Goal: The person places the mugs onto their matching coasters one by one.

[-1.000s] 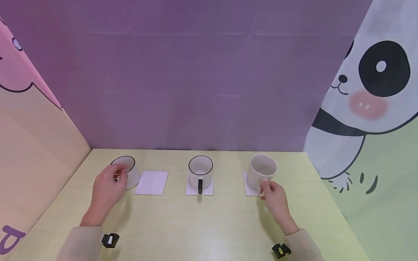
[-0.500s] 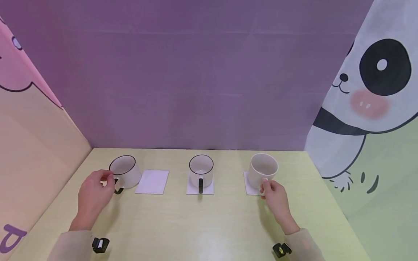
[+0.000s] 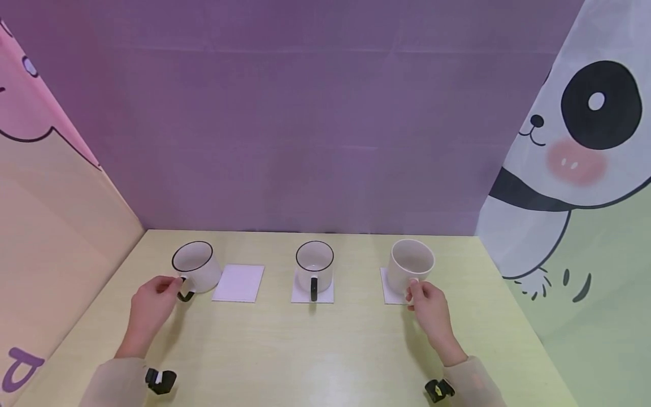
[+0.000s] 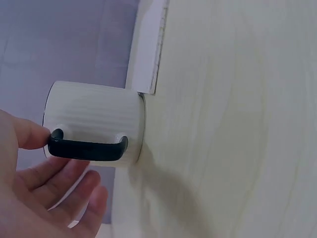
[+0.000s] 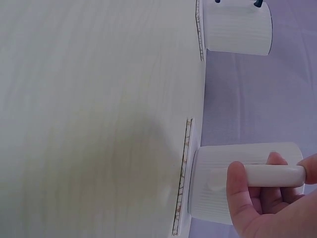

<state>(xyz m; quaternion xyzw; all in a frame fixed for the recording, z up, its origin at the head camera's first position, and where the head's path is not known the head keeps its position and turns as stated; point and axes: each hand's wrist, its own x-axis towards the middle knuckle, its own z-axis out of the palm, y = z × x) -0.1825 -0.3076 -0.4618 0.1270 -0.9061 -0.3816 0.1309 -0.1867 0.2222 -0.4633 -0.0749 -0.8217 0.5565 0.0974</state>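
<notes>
At the left of the table, my left hand (image 3: 155,302) is at the handle of a white mug (image 4: 99,106) with a dark rim. The thumb touches the upper end of its black handle (image 4: 86,150), and the curled fingers lie behind it. This mug stands on the table, right beside a square white coaster (image 3: 239,283). On the right, an all-white mug (image 3: 404,271) sits over another coaster (image 3: 390,297); my right hand (image 3: 429,314) grips its white handle (image 5: 275,176) between thumb and fingers.
Between the hands, a dark-rimmed white mug (image 3: 307,280) stands on a third coaster (image 3: 328,297), its black handle facing me. A purple backdrop (image 3: 315,124) rises at the table's (image 3: 285,350) far edge, with printed cartoon panels on both sides.
My left hand has moved from the left mug's rim down and left to its handle, and the handle has come into sight. The right hand keeps its hold on the all-white mug.
</notes>
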